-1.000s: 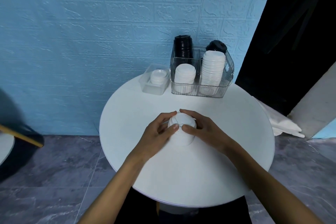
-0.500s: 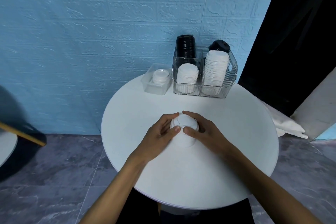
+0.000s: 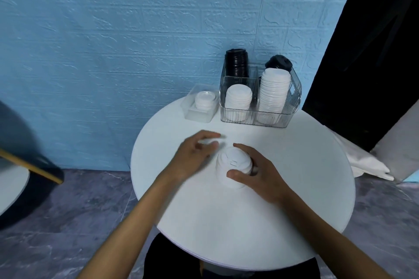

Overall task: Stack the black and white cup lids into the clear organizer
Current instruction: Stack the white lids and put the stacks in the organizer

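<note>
Right hand (image 3: 260, 176): curled round white lid stack (image 3: 234, 166) on table (image 3: 294, 165).
Left hand (image 3: 197, 156): blurred, pinching one white lid (image 3: 207, 141).
Organizer (image 3: 260, 102): by wall.

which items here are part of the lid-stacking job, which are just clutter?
Job: white lid stack under right hand; left hand, blurred; clear organizer; black lids.
Clutter: small clear box, white cloth.
</note>
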The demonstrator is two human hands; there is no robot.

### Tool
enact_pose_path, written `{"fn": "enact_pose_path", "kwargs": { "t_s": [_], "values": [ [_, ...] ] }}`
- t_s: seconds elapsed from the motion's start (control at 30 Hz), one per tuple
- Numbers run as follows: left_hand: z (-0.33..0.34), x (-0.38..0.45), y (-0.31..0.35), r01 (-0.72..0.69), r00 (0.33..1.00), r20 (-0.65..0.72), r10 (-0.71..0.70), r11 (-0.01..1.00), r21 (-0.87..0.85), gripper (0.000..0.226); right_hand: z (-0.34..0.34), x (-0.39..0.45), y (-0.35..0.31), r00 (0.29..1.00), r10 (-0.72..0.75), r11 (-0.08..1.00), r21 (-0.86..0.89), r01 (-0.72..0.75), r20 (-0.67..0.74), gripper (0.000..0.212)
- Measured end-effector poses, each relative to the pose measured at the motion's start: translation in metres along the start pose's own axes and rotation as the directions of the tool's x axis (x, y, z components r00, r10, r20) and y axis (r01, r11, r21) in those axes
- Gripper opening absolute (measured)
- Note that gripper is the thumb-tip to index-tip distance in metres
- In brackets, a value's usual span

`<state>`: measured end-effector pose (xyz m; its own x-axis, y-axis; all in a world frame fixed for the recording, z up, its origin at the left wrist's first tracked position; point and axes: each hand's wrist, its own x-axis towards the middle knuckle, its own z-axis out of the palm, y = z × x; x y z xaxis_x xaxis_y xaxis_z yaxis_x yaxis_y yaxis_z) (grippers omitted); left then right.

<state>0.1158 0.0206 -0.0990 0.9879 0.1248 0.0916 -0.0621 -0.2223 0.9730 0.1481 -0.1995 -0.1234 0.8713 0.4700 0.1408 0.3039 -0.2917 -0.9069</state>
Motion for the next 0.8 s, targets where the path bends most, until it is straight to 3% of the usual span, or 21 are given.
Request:
{"fn": "enact_pose_path", "kwargs": {
  "t_s": [0.1, 0.2, 0.4, 0.53, 0.8],
  "values": [
    [-0.019, 0.049, 0.012, -0.096, 0.964, -0.216, 0.157, 0.958, 0.27, 0.01, 0.002, 0.003, 0.0, 1.0, -0.009, 1.0, -0.005, 0.009, -0.022, 0.082],
    [-0.036, 0.103, 0.024, -0.099, 0.938, -0.266, 0.221, 0.91, 0.403, 0.01, 0.004, 0.013, 0.0, 1.0, -0.011, 1.0, -0.017, 0.01, -0.027, 0.084],
    [-0.043, 0.172, 0.007, 0.021, 0.975, -0.193, 0.106, 0.83, 0.557, 0.015, 0.01, 0.039, 0.002, 0.999, -0.003, 1.0, -0.022, 0.002, -0.043, 0.078],
    [-0.042, 0.195, 0.001, 0.074, 0.991, -0.132, 0.021, 0.74, 0.669, 0.04, 0.016, 0.054, 0.004, 0.998, 0.005, 1.0, -0.021, -0.007, -0.063, 0.078],
    [-0.042, 0.223, 0.015, 0.085, 0.989, -0.008, -0.147, 0.528, 0.845, 0.063, 0.017, 0.057, 0.011, 0.998, 0.012, 1.0, -0.009, -0.013, -0.064, 0.071]
  ]
}}
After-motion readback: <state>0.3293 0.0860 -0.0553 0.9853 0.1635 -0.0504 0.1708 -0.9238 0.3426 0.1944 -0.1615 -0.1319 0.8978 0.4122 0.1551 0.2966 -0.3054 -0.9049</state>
